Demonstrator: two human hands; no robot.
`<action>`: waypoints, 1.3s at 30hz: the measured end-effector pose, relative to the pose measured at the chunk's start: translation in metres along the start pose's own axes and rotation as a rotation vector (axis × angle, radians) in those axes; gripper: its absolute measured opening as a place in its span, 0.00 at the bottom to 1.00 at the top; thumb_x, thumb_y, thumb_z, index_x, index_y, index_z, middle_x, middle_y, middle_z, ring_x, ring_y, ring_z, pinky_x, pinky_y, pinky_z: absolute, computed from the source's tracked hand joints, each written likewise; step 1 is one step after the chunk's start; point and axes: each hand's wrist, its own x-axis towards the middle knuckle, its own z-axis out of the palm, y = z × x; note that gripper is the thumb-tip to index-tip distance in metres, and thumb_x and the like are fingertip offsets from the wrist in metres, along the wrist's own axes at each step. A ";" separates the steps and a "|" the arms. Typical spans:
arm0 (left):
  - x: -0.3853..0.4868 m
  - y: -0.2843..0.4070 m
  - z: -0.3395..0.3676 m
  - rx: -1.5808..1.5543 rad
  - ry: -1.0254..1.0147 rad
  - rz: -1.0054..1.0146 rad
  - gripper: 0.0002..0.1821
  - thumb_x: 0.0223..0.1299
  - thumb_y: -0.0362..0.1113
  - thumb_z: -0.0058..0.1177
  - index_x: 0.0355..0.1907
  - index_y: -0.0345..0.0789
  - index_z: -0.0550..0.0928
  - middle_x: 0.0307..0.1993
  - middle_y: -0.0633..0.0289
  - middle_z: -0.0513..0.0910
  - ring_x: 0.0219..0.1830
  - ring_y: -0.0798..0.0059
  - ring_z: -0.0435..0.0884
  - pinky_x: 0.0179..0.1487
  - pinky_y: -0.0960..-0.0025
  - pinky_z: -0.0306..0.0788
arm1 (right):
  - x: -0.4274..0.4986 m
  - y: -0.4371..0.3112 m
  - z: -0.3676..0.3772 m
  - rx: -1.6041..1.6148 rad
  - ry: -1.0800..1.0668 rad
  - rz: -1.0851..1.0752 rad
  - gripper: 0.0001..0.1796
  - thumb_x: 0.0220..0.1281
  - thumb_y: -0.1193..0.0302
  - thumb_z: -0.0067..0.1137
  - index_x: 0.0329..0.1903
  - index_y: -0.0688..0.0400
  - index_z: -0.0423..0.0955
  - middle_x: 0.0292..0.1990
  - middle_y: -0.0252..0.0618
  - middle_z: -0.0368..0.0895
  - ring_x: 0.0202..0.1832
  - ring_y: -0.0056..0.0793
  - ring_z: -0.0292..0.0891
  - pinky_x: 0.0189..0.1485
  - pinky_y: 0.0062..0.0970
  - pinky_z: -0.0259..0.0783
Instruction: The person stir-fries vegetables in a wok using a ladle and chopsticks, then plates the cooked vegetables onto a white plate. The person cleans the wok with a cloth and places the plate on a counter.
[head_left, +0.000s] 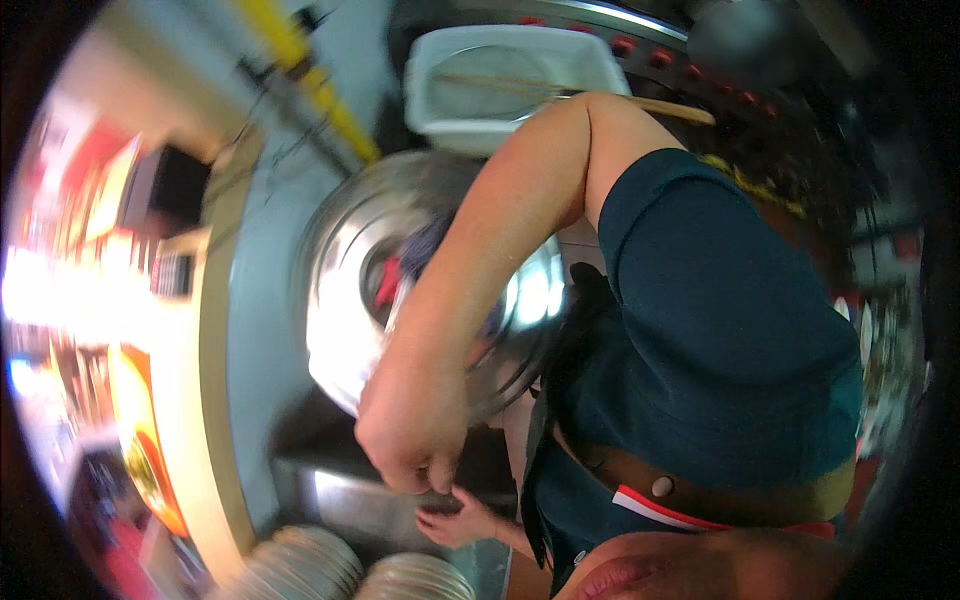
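My right hand (416, 442), at the end of a bare forearm that crosses the middle of the view, is curled with its fingers hidden from me. Just below it, my left hand (457, 523) shows spread fingers over a dark metal surface, with nothing seen in it. Behind the right forearm stands a large round shiny metal vessel (337, 300). A red thing (388, 281) and a dark bluish cloth-like thing (425, 247) lie inside it, partly covered by the forearm.
A white plastic tub (517, 135) holding a long wooden-handled tool (675, 111) stands beyond the vessel. Stacked plates (300, 562) and a second stack (412, 581) sit at the bottom. Along the left runs a pale ledge (214, 420); a yellow pipe (330, 105) is above. A stove with red knobs (660, 58) is at the top.
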 end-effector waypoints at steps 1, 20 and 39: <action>0.005 0.005 0.001 0.007 -0.081 0.080 0.38 0.55 0.64 0.52 0.53 0.30 0.76 0.53 0.46 0.74 0.52 0.49 0.74 0.56 0.54 0.67 | -0.034 -0.010 -0.003 0.011 0.013 0.130 0.12 0.60 0.65 0.54 0.38 0.61 0.79 0.30 0.42 0.81 0.30 0.31 0.81 0.33 0.29 0.76; 0.171 0.757 -0.021 -1.157 -0.051 0.909 0.29 0.65 0.45 0.49 0.61 0.26 0.66 0.55 0.46 0.73 0.56 0.57 0.73 0.59 0.59 0.66 | -0.727 -0.076 -0.020 0.481 0.805 0.881 0.19 0.62 0.58 0.55 0.47 0.60 0.75 0.33 0.40 0.82 0.28 0.27 0.81 0.28 0.24 0.76; -0.038 1.125 -0.227 -1.439 -0.898 1.576 0.28 0.53 0.26 0.53 0.60 0.27 0.68 0.52 0.49 0.76 0.50 0.64 0.76 0.57 0.64 0.67 | -1.058 -0.282 0.337 0.514 2.685 1.432 0.18 0.66 0.62 0.53 0.47 0.64 0.72 0.33 0.45 0.79 0.24 0.33 0.80 0.27 0.34 0.77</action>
